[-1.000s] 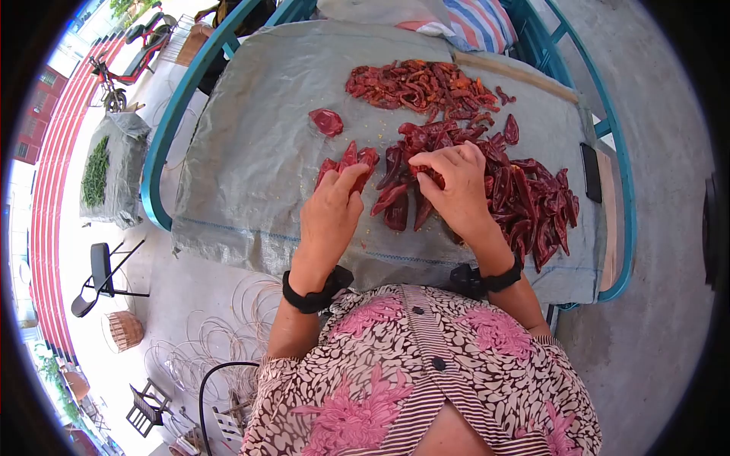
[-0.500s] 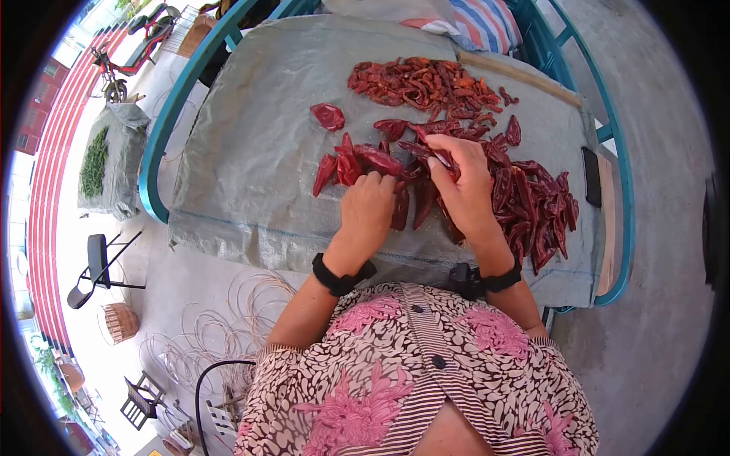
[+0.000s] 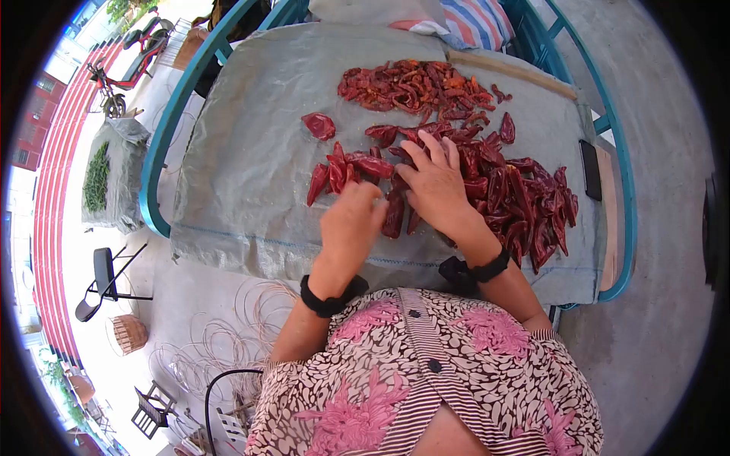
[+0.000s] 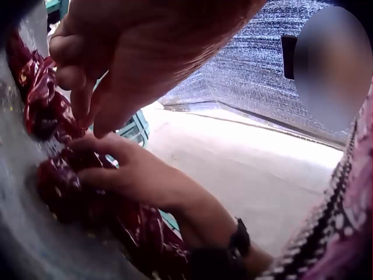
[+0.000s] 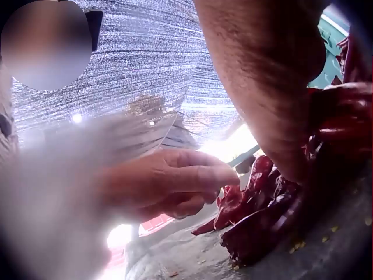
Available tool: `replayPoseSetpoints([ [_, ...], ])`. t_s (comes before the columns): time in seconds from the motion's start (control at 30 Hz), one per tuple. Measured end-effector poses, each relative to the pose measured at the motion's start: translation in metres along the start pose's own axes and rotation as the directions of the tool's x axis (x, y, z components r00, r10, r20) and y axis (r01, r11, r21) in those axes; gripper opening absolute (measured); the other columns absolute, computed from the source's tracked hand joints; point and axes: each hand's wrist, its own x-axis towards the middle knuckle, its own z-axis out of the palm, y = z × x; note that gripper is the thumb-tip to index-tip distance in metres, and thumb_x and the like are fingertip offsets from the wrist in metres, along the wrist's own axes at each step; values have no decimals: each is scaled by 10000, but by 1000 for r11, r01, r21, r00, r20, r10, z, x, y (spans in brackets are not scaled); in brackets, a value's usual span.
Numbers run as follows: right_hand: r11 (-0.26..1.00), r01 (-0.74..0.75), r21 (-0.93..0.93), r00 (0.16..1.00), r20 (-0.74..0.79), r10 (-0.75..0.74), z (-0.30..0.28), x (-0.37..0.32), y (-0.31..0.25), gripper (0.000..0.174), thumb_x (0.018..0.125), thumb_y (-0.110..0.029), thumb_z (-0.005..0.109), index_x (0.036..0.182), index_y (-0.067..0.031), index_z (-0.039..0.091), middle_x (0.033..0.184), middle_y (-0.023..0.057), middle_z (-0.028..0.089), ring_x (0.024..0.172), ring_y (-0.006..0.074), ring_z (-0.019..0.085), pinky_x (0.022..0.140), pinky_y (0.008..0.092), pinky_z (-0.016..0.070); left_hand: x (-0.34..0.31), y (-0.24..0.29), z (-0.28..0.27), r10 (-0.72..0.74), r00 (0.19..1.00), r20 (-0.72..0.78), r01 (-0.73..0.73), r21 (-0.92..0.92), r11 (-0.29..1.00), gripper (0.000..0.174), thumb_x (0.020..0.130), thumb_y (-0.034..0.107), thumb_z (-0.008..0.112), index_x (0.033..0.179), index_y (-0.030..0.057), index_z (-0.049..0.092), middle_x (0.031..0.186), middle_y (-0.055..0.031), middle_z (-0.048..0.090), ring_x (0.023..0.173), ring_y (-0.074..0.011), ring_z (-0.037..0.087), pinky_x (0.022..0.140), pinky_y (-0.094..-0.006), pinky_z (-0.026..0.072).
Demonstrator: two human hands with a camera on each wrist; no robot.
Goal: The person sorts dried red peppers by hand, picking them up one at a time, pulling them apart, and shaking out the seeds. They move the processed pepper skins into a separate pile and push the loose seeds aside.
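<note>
Red peppers in a big heap (image 3: 525,209) reach under the right hand (image 3: 441,190). Its fingers are spread, with a wide gap by the thumb, and they lie on or just over the peppers. The left hand (image 3: 351,224) is bent down by a small bunch of peppers (image 3: 337,169). Its thumb and fingertips are close together, but whether they pinch anything cannot be told.

It looks like the person is picking through the peppers. To do that well, the fingers should stay soft, because these wrinkly skins could crack. One pepper at a time is likely best, taken by its firm part so it doesn't drag its friends along. The small bunch should stay apart from the big heap, or the two might get mixed up.

Half a second ago, the right fingers were curled in close; now they are stretched out. The left hand has slid back a little toward the person.

Farther out, one lone pepper (image 3: 319,126) sits by itself on the grey sheet (image 3: 243,144), just as it did then. A pile of thinner, crinkly peppers (image 3: 411,87) lies past the hands, and a flat black thing (image 3: 590,171) rests to the right.
</note>
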Motion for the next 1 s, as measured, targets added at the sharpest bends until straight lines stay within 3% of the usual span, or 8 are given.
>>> replayPoseSetpoints([
  [0.1,999,-5,47,1000,20,4,0,2,4,322,729,-106,753,1050,-112,729,1417,106,554,1441,369,376,1200,601,245,-11,17,11,-70,982,173,43,156,987,403,856,253,790,1172,91,600,996,-144,642,861,-379,693,735,-467,548],
  [0.37,918,-86,388,960,-214,180,-16,0,8,314,820,-234,807,1090,-113,702,1352,79,624,1350,332,485,1124,509,354,-13,9,22,-181,970,162,158,144,977,384,804,175,750,1105,39,555,1036,-196,614,906,-424,662,764,-510,531],
  [0.43,830,-46,556,944,-247,218,-18,4,8,299,867,-228,780,1128,-106,701,1320,90,642,1298,333,528,1097,487,389,-13,9,20,-174,979,103,171,45,984,342,800,129,733,1080,25,566,1026,-195,612,919,-409,651,781,-485,526],
  [0.53,431,-247,868,927,82,366,-40,3,0,280,922,-216,741,1170,-96,694,1273,107,658,1234,333,567,1060,468,425,-12,15,4,-119,993,25,120,-62,991,309,805,124,713,1056,43,553,1031,-173,588,904,-417,651,737,-498,525],
  [0.63,647,-162,745,947,-66,313,-30,-9,11,291,893,-174,754,1166,-95,693,1237,108,660,1220,317,571,1061,462,422,-9,22,-10,-160,987,-22,159,-32,987,275,818,112,702,1054,59,573,1032,-151,594,916,-395,646,740,-489,519],
  [0.73,900,-223,374,922,-219,320,-24,-11,17,320,841,-170,782,1141,-95,702,1239,91,651,1249,326,555,1080,490,403,-2,17,-13,-195,971,-137,199,13,980,292,845,112,716,1105,69,589,1078,-147,585,927,-389,656,754,-478,532],
  [0.83,973,-168,158,958,-207,199,-19,-10,21,378,777,-188,817,1125,-96,704,1315,98,612,1327,341,494,1126,541,348,-1,24,-12,-233,951,-204,254,82,964,321,872,116,734,1164,80,606,1153,-145,566,952,-380,668,770,-471,545],
  [1.0,963,-264,47,964,-22,265,-4,-9,22,454,751,-224,842,1151,-78,683,1425,133,533,1422,363,392,1180,588,262,-5,28,0,-137,980,-146,141,16,990,292,886,83,739,1164,63,651,1205,-125,574,828,-277,678,758,-401,551],
])
